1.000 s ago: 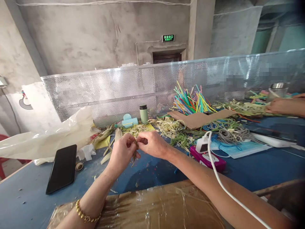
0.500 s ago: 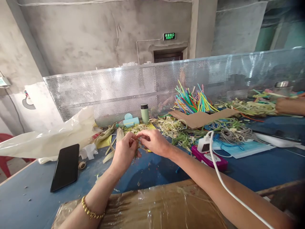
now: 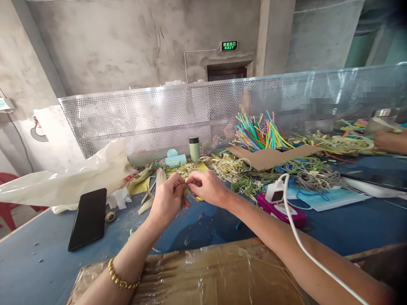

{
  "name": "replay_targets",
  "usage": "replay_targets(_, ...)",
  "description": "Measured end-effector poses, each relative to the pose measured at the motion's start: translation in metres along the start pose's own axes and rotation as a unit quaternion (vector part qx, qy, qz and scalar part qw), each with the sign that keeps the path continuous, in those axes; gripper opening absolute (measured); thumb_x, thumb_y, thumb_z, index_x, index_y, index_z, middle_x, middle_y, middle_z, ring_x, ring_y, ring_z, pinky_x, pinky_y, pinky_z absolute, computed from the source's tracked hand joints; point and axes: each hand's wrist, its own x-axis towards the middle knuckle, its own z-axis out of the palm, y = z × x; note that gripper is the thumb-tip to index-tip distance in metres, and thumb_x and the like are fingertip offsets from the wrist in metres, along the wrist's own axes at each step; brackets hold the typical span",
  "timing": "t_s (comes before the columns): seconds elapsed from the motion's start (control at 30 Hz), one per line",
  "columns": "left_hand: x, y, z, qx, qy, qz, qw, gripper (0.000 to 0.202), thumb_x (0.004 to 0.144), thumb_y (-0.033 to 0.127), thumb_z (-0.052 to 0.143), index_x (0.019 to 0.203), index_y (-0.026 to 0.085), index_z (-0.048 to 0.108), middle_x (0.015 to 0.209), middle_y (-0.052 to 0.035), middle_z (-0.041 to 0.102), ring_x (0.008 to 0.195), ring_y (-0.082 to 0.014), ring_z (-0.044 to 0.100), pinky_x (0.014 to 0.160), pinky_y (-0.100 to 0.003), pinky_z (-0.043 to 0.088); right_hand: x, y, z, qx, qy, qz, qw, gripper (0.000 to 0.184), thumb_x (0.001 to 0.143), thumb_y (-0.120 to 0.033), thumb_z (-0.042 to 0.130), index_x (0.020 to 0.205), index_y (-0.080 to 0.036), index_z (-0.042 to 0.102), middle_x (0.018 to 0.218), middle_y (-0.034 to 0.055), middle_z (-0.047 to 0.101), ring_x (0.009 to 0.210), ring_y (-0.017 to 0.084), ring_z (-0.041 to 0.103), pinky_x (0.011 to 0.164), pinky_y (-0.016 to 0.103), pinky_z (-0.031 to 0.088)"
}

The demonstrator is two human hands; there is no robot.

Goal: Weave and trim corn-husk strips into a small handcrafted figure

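Observation:
Over the blue table (image 3: 203, 224), my two hands meet with fingertips touching. My left hand (image 3: 170, 197), with a gold bead bracelet (image 3: 119, 277) on its wrist, is closed in a pinch. A small greenish-brown wisp (image 3: 182, 201) shows between its fingers, too small to name. Thumb and forefinger of my right hand (image 3: 208, 186) pinch at the same spot; what they hold is hidden. Just behind the hands, pale dry plant scraps (image 3: 182, 170) lie on yellow paper. Dry husk leaves (image 3: 160, 176) lie beside my left hand.
A phone (image 3: 89, 218) and cream plastic sheeting (image 3: 73, 178) lie left. Behind stand a green cup (image 3: 194, 150) and colourful pipe-like strips (image 3: 260, 131). To the right are a purple box (image 3: 282, 209) with a white cable and a face mask (image 3: 330, 199). Cardboard (image 3: 216, 275) lies in front. Another person's hand (image 3: 389, 140) is far right.
My right fingertips have come slightly closer to my left ones, still pinching. The view has shifted a little. At far right, the other person's hand has moved slightly.

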Motion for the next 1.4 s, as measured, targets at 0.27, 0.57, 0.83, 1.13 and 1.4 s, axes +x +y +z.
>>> replay_targets(0.27,0.006,-0.009,-0.003,-0.076,0.047,-0.017,0.996,0.008,0.082,0.025,0.050,0.076,0.023,0.045,0.055,0.0053,0.057,0.051,-0.0165,0.066,0.048,-0.024,0.045,0.001,0.004,-0.003,-0.028,0.009,0.000,1.000,0.013,0.069,-0.007,0.056,0.072,-0.015,0.066,0.058,-0.0012,0.063,0.053,0.009,0.054,0.053,0.021,0.037)
replay_targets(0.57,0.006,-0.008,-0.002,-0.143,0.113,-0.067,0.981,0.013,0.076,0.023,0.055,0.071,0.022,0.043,0.060,0.0058,0.052,0.046,-0.0137,0.062,0.047,-0.026,0.050,0.005,0.010,-0.008,-0.050,0.009,0.049,0.998,0.009,0.065,-0.009,0.057,0.064,-0.016,0.062,0.057,-0.0012,0.063,0.053,0.011,0.056,0.051,0.021,0.037)
replay_targets(0.83,0.004,-0.007,0.000,-0.014,0.131,-0.017,0.991,0.011,0.081,0.018,0.048,0.073,0.023,0.042,0.056,0.0061,0.050,0.046,-0.0126,0.059,0.045,-0.021,0.041,0.009,0.011,-0.008,0.082,-0.023,0.089,0.992,0.017,0.068,-0.008,0.054,0.079,-0.015,0.065,0.071,0.0034,0.070,0.067,0.015,0.065,0.062,0.025,0.050)
replay_targets(1.13,0.001,0.000,-0.002,0.062,0.117,0.025,0.991,0.014,0.084,0.014,0.043,0.073,0.023,0.040,0.055,0.0047,0.052,0.050,-0.0127,0.058,0.051,-0.023,0.038,0.008,0.000,-0.013,0.216,-0.026,0.131,0.967,0.014,0.074,-0.027,0.068,0.077,-0.013,0.065,0.070,0.0049,0.068,0.065,0.014,0.063,0.066,0.028,0.050)
replay_targets(1.4,0.000,0.002,-0.001,0.110,0.083,0.038,0.990,0.015,0.084,0.011,0.043,0.073,0.022,0.042,0.057,0.0037,0.055,0.053,-0.0132,0.054,0.056,-0.024,0.038,0.008,0.002,-0.010,0.185,0.029,0.129,0.974,0.014,0.075,-0.027,0.067,0.071,-0.014,0.062,0.063,0.0003,0.062,0.059,0.012,0.055,0.058,0.025,0.043)
